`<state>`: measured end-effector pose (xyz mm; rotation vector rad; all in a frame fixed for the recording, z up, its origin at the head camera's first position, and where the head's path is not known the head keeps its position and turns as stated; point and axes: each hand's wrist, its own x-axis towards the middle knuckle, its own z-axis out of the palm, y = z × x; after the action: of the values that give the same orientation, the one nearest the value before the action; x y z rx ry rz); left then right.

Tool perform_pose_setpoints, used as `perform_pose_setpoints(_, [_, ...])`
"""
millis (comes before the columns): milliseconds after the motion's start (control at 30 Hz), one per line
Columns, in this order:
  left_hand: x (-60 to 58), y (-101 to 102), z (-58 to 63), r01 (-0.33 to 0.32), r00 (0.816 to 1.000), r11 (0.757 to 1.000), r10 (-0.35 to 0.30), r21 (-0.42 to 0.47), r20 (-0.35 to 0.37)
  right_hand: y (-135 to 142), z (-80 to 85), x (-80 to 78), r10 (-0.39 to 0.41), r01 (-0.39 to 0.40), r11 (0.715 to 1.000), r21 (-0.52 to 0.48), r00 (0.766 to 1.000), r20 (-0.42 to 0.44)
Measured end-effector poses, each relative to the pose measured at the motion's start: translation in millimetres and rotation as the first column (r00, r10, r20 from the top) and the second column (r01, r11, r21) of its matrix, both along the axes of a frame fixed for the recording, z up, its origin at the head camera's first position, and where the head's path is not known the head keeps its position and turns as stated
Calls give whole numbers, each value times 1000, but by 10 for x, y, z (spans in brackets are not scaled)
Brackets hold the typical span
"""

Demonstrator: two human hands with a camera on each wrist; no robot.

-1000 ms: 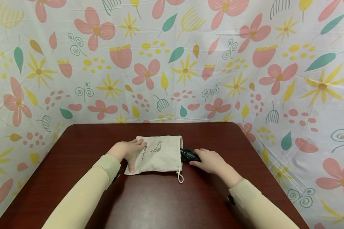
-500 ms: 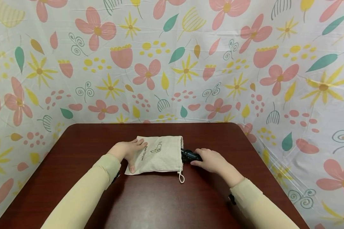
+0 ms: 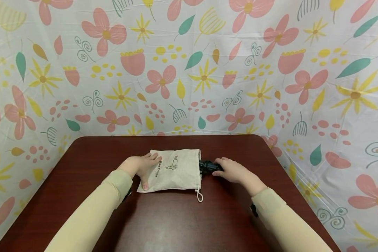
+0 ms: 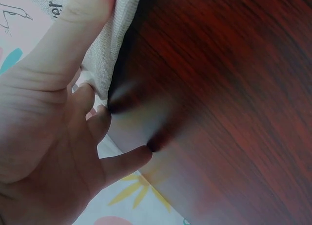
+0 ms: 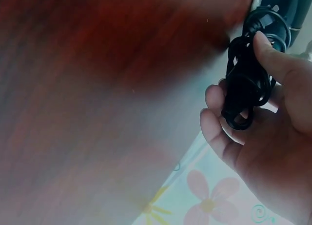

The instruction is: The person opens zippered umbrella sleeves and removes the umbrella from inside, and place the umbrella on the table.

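A cream drawstring bag (image 3: 179, 175), printed with a hair dryer drawing and the words "Hair Dryer", lies flat with its mouth facing right. Across its closed left end rests my left hand (image 3: 141, 168), thumb and fingers spread; the left wrist view shows the thumb over the cloth (image 4: 100, 64). From the mouth sticks out a black hair dryer (image 3: 208, 167), its cord (image 5: 261, 88) wound around the handle. My right hand (image 3: 234, 171) grips that handle end, the thumb on one side and curled fingers on the other. The rest of the dryer is hidden inside the bag.
Everything lies on a dark reddish-brown wooden table (image 3: 173, 224) with rounded far corners. A white drawstring loop (image 3: 199, 196) hangs from the bag's near mouth corner onto the table. Flower-printed cloth (image 3: 189, 77) stands behind and along both sides.
My right hand and the hair dryer's handle end have shifted slightly away from me and to the right. My left hand and the bag have stayed nearly still.
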<state>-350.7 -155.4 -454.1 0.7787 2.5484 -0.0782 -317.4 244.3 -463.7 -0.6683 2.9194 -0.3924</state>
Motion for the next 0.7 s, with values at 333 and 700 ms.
perform_pose_setpoints(333, [-17,-4,-20,-2,1000,1000,2,-13,11,41,27,-168,18,-16,1000,-25,999,44])
perform_pose_setpoints(700, [18,-6,5,20,1000,999,-20,-40,-14,77,1,-231,50,-47,997,-59,997,58])
